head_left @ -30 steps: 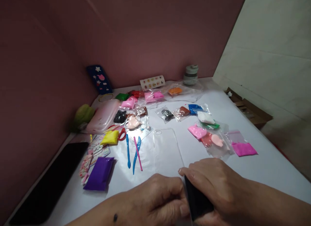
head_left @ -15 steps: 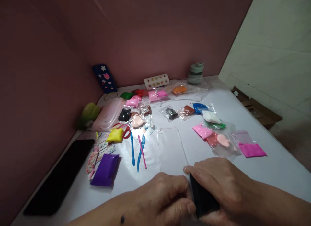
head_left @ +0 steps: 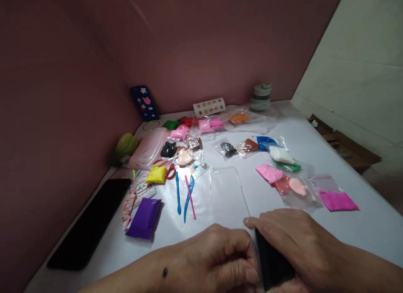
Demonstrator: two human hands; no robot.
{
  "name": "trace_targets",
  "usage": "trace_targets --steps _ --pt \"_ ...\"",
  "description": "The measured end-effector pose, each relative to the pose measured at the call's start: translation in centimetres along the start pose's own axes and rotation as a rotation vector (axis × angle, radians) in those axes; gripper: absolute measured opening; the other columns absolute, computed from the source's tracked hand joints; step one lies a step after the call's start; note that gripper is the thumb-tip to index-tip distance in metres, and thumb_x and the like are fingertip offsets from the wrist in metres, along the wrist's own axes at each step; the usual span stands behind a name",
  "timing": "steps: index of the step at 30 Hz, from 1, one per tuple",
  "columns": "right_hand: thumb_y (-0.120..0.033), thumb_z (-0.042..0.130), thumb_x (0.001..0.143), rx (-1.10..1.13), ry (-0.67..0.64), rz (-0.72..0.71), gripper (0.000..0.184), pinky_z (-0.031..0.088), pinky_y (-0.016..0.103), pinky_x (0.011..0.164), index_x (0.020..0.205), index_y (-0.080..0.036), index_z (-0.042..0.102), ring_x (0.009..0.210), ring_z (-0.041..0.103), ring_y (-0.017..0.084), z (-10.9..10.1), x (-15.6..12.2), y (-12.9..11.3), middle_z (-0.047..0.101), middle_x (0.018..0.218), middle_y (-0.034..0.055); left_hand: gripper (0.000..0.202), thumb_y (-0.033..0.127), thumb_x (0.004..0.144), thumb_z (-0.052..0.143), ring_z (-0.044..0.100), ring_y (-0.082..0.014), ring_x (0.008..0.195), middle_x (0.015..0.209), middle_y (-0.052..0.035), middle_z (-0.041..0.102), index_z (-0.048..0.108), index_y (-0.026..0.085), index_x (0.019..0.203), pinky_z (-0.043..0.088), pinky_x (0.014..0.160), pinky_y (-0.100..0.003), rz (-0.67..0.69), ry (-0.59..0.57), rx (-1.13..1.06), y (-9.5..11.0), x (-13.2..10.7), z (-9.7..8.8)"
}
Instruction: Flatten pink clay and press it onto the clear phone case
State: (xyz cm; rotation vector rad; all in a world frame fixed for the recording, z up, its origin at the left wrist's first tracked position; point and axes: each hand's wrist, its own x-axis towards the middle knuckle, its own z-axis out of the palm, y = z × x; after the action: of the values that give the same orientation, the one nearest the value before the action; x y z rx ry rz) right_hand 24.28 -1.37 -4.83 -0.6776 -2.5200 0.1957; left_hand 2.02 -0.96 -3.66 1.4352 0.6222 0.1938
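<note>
My right hand [head_left: 302,242] is closed around a flat black packet [head_left: 272,259] at the bottom of the view. Curled against the packet's left side, my left hand [head_left: 225,259] pinches what looks like its clear edge; its fingertips are partly hidden. Just beyond both hands lies a clear phone case [head_left: 229,196] with a camera hole at its far end, its near end covered by the hands. Left of the case rest two blue modelling tools [head_left: 178,194] and a pink stick [head_left: 190,197].
A purple packet [head_left: 144,218], a yellow packet [head_left: 156,174], red-handled scissors [head_left: 170,171] and a black phone-like slab [head_left: 91,226] lie to the left. Several bagged clay pieces [head_left: 269,173] sit right. At the back stand a decorated blue case [head_left: 145,104] and a bottle [head_left: 261,97].
The whole scene has shifted slightly right in view as the head turned a little left. Both hands keep their grip on the black packet.
</note>
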Motion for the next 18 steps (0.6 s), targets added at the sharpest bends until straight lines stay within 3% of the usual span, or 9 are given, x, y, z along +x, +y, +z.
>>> trace_targets --steps 4,10,15,18 --pt "-0.055 0.022 0.104 0.019 0.056 -0.031 0.057 0.048 0.032 0.052 0.085 -0.016 0.058 0.056 0.061 0.017 0.3 0.1 0.1 0.068 0.074 0.0082 0.023 0.036 0.096 0.049 0.042 -0.0106 0.064 0.072 0.002 0.046 0.051 0.017 0.083 0.035 0.057 -0.021 -0.05 0.002 0.017 0.5 0.1 0.3" --pt "-0.057 0.032 0.102 0.051 0.039 0.033 0.052 0.047 0.029 0.051 0.085 -0.015 0.057 0.057 0.06 0.016 0.3 -0.5 0.1 0.068 0.078 0.0102 0.022 0.033 0.097 0.046 0.041 -0.0108 0.067 0.072 0.0024 0.044 0.053 0.017 0.083 0.036 0.059 -0.021 -0.078 0.065 0.103 0.6 0.1 0.7" --pt "-0.054 0.041 0.101 0.042 0.061 -0.022 0.05 0.047 0.032 0.058 0.104 -0.008 0.06 0.064 0.063 0.019 0.9 -0.4 0.3 0.068 0.076 0.0099 0.022 0.035 0.09 0.054 0.038 -0.0101 0.062 0.068 0.0038 0.042 0.052 0.018 0.076 0.031 0.055 -0.021 -0.126 0.112 0.15 0.7 0.1 0.9" --pt "-0.055 0.048 0.098 0.091 0.055 -0.008 0.049 0.045 0.032 0.059 0.099 -0.008 0.061 0.066 0.062 0.02 1.0 -0.2 0.4 0.068 0.078 0.011 0.024 0.033 0.088 0.05 0.032 -0.009 0.056 0.062 0.0049 0.038 0.046 0.019 0.069 0.025 0.049 -0.022 -0.149 0.162 0.098 0.7 0.1 1.1"
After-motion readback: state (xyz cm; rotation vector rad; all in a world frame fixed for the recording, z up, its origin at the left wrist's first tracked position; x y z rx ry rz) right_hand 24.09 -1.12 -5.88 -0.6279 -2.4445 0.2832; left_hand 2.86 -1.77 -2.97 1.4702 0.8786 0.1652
